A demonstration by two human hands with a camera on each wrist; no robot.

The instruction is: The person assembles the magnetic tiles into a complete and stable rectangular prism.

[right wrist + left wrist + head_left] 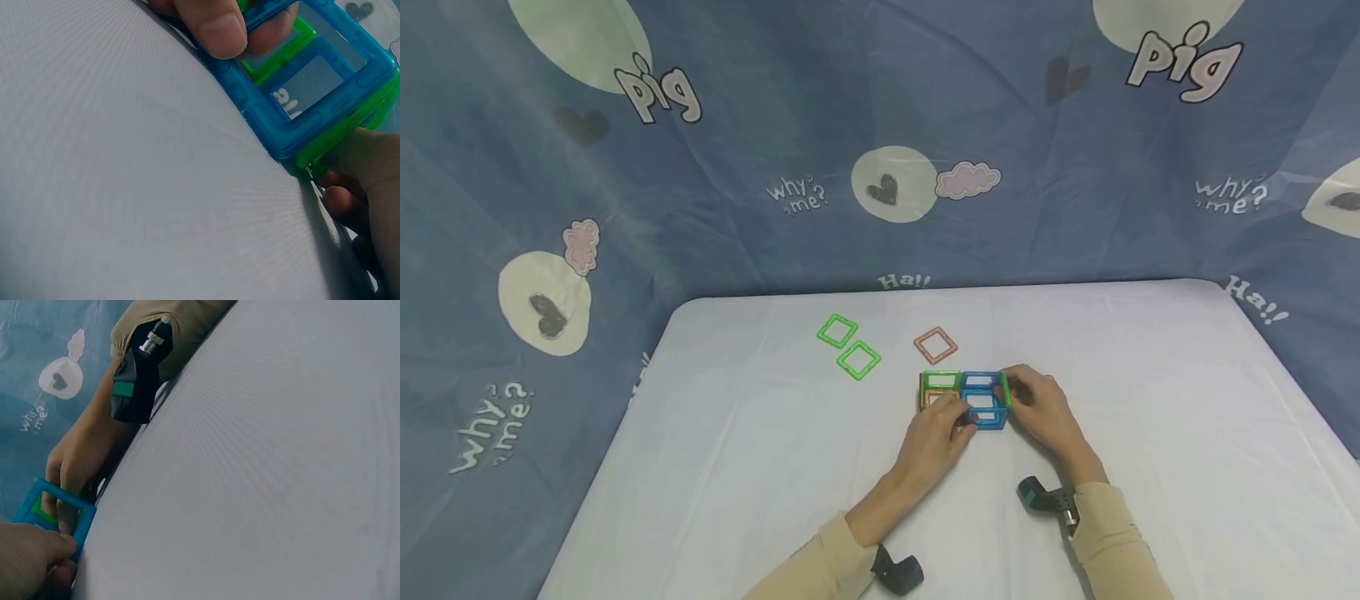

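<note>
Square magnetic tiles with hollow middles form a small open box, green (942, 373), orange and blue, on the white table. My left hand (931, 440) is at its front, thumb and finger pinching the edge of an upright blue tile (369, 78). At the box's right side my right hand (1047, 410) holds the green tile (1007, 392), with fingers partly inside the box. In the left wrist view those fingers show through the blue frame (84, 528). The left hand covers part of the orange tile on the box's left half.
Two loose green tiles (859, 360) lie at the back left of the box. An orange tile (936, 332) rests flat just behind it. Beyond the white table (737, 400) hangs a blue patterned cloth (737, 125). Each wrist wears a black camera (898, 575).
</note>
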